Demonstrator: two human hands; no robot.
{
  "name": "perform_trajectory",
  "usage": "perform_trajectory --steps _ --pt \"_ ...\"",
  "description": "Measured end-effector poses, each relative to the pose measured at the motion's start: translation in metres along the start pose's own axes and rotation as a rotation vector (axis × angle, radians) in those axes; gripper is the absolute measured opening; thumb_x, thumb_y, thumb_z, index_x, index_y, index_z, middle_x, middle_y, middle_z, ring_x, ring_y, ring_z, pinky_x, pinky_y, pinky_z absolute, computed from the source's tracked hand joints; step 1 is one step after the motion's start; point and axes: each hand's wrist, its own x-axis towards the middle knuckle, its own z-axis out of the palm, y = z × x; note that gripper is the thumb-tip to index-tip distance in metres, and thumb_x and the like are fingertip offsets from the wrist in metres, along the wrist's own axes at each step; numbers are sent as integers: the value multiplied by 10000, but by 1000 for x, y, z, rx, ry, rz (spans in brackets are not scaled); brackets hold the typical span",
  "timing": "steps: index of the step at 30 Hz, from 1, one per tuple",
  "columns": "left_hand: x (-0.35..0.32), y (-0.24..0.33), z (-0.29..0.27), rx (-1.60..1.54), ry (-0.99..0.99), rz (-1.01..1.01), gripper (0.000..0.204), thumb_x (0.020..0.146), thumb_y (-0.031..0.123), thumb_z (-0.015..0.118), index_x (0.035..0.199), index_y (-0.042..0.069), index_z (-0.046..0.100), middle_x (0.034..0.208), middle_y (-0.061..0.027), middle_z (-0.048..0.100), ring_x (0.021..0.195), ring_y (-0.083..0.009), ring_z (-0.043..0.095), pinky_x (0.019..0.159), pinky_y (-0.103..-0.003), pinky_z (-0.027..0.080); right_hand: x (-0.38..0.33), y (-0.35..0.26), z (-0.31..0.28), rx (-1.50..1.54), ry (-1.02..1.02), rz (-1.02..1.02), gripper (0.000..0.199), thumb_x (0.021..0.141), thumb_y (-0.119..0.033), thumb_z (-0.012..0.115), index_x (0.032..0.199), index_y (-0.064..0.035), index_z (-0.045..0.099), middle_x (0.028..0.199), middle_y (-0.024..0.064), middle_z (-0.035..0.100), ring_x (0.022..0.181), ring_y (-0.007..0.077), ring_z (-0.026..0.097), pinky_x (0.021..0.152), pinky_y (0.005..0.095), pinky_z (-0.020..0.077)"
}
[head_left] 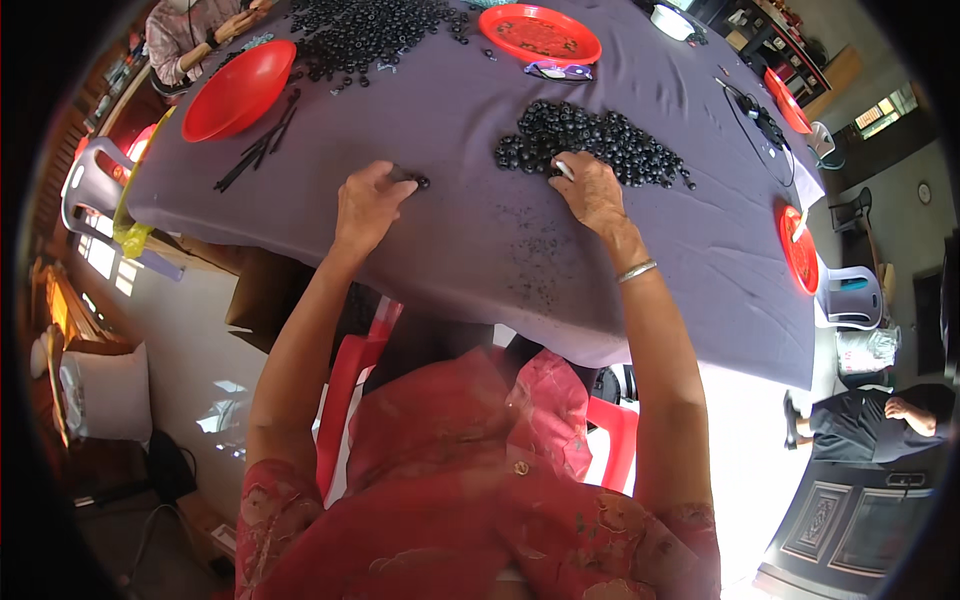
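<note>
My left hand [368,207] is over the near part of the cloth-covered table, fingers pinched together. At its fingertips is a small black round piece [423,183]. To the right, my right hand [592,188] rests at the near edge of a heap of shiny black round pieces [610,140]. Its fingers are closed around a small white object [565,170], mostly hidden by them; I cannot make out its kind. Fine dark crumbs [538,255] lie scattered on the cloth between my hands and the table edge.
A red bowl [240,92] and several thin black strips [262,145] lie at the left. Farther off are a red tray [540,34], a purple packet [558,71] and a larger black heap [350,35]. Another person [185,40] works at the far left. Cables [755,112] lie right.
</note>
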Motion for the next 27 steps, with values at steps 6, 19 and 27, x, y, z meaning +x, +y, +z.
perform_trajectory --steps 6,19,27 --pt "-23 -7 16 -358 10 270 157 851 124 653 971 33 607 737 19 583 675 -47 544 586 -202 425 -29 -29 -22 180 57 -84 222 745 -118 715 953 -79 648 836 112 647 736 232 634 675 334 498" --pt "-100 40 44 -1149 -792 -179 151 918 178 591 1032 92 545 951 -6 616 840 -83 582 716 -251 470 -118 -105 -49 785 89 -209 229 682 49 722 885 -15 637 750 47 586 653 117 592 586 259 480" --pt "-104 35 46 -1275 -873 -147 142 925 166 575 1037 90 532 987 -32 612 883 -109 590 769 -294 481 -120 -98 -43 846 35 -272 243 664 31 765 870 -22 650 749 33 584 661 108 581 596 250 487"
